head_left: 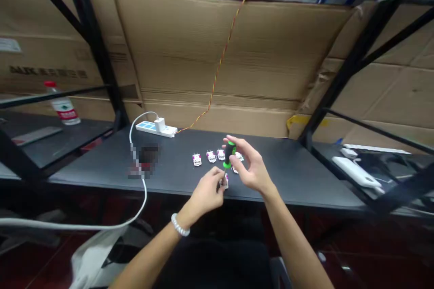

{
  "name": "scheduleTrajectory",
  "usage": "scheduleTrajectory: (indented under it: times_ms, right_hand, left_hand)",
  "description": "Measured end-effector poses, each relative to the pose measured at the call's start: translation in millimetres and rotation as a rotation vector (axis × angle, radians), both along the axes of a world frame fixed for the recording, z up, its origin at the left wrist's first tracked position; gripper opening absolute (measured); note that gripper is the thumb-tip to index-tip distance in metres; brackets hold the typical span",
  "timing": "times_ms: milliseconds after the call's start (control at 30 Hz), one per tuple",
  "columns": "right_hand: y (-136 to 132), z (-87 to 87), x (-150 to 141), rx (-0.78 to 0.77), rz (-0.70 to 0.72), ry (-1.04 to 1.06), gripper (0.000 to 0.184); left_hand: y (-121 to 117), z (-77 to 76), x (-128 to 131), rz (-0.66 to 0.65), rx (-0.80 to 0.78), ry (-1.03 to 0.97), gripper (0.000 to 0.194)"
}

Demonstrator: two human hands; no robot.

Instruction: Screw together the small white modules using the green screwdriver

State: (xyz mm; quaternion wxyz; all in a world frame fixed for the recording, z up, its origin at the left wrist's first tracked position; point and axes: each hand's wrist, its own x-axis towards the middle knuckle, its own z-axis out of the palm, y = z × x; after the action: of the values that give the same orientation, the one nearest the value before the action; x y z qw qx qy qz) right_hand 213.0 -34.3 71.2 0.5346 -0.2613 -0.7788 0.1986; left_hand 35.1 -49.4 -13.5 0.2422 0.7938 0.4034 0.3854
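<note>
My right hand [249, 165] grips a green and black screwdriver [229, 151] by its handle, with the shaft pointing down. Below its tip, my left hand [208, 189] pinches a small white and purple part [224, 182] near the front edge of the dark table. My left fingers partly hide this part and the screwdriver's lower end. Several like parts lie just behind my hands, among them one at the left [197, 159] and another beside it [211, 156]. My right hand partly covers those at the right end of the group.
A white power strip [156, 129] with a plugged-in charger [159, 124] sits at the back left. From it a white cable [146, 194] runs over the table's front edge. Cardboard [217, 49] stands along the back, between black metal posts. A bottle [64, 106] is far left.
</note>
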Motion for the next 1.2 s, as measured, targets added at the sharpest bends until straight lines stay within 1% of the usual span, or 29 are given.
scheduleTrajectory:
  times_ms: [100, 300, 500, 667, 867, 1033, 1200]
  right_hand:
    - [-1.5, -1.4, -0.2, -0.057, 0.047, 0.039, 0.044]
    - [-3.2, 0.7, 0.2, -0.024, 0.024, -0.003, 0.042]
    - [-0.2, -1.3, -0.1, -0.039, -0.018, -0.002, 0.042]
    - [1.1, -0.9, 1.4, 0.002, -0.064, -0.026, 0.043]
    - [-3.4, 1.6, 3.2, 0.004, 0.036, -0.027, 0.047]
    - [-2.7, -0.2, 4.3, -0.016, 0.003, -0.037, 0.047]
    - [-0.4, -0.8, 3.9, -0.009, -0.02, -0.037, 0.045]
  left_hand:
    - [0.8, 1.6, -2.3, -0.022, -0.035, -0.021, 0.022]
    - [-1.1, 1.3, 3.5, 0.057, -0.029, -0.023, 0.021]
    - [-2.4, 0.0, 4.5, 0.074, -0.02, -0.011, 0.021]
    - [-2.0, -0.2, 3.4, 0.061, -0.002, 0.009, 0.02]
    - [-2.3, -0.1, 4.4, 0.064, 0.002, 0.0, 0.021]
    - [-2.0, -1.6, 5.0, 0.076, 0.011, 0.006, 0.021]
    - [-2.5, 0.0, 4.8, 0.067, 0.022, 0.002, 0.021]
